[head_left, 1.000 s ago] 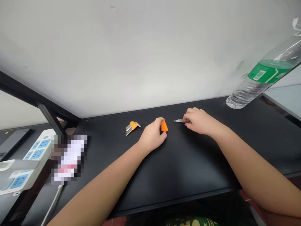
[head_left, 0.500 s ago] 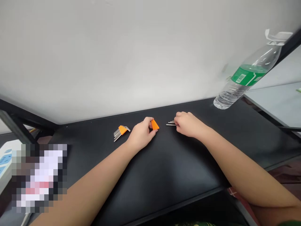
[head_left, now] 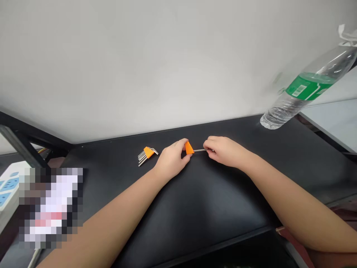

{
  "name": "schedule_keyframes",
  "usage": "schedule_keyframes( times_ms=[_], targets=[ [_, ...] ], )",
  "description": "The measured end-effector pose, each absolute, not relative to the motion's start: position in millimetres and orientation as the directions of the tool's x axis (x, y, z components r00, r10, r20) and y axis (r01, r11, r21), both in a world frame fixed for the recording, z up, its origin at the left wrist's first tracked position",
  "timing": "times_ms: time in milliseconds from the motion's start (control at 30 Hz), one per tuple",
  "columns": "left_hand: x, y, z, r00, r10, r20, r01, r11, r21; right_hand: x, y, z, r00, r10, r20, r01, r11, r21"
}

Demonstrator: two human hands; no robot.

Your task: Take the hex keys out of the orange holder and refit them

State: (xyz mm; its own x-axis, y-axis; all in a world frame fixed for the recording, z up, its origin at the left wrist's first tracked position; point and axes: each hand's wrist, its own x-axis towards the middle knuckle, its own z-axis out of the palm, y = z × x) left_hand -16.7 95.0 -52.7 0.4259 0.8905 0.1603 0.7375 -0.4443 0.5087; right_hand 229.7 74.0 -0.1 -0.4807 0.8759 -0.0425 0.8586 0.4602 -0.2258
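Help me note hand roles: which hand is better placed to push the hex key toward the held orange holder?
Probably the right hand: it grips the hex key, whose shaft points toward the orange holder, while the left hand is occupied holding that holder.

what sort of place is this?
Likely an indoor desk or workbench, home or office unclear: a black tabletop against a plain wall, a power strip at the left edge, and a large water bottle at the right.
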Motion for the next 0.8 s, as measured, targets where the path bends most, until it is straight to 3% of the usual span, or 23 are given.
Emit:
schedule_keyframes(
  times_ms=[200, 433, 533, 600, 700, 800],
  targets=[
    [-14, 91, -52, 0.444, 0.875, 0.195, 0.755, -0.482, 0.444, 234, 71, -6, -0.537, 0.84, 0.078, 0.802, 0.537, -0.262],
    [-13, 86, -53, 0.487, 0.816, 0.31, 0.713, -0.577, 0.398, 217, 69, -15, -0.567, 0.807, 0.165, 0.623, 0.551, -0.555],
    [-14, 87, -54, 0.472, 0.822, 0.321, 0.698, -0.57, 0.434, 214, 71, -15, -0.483, 0.873, 0.069, 0.555, 0.366, -0.747],
    [-15, 88, -55, 0.447, 0.828, 0.34, 0.687, -0.561, 0.463, 214, 72, -14, -0.428, 0.902, -0.053, 0.544, 0.211, -0.812],
    [-15, 88, -56, 0.436, 0.816, 0.378, 0.665, -0.576, 0.475, 217, 73, -13, -0.418, 0.889, -0.185, 0.551, 0.086, -0.83],
    [-15, 87, -56, 0.47, 0.79, 0.393, 0.636, -0.612, 0.47, 217, 73, -13, -0.452, 0.868, -0.208, 0.567, 0.099, -0.818]
  ],
)
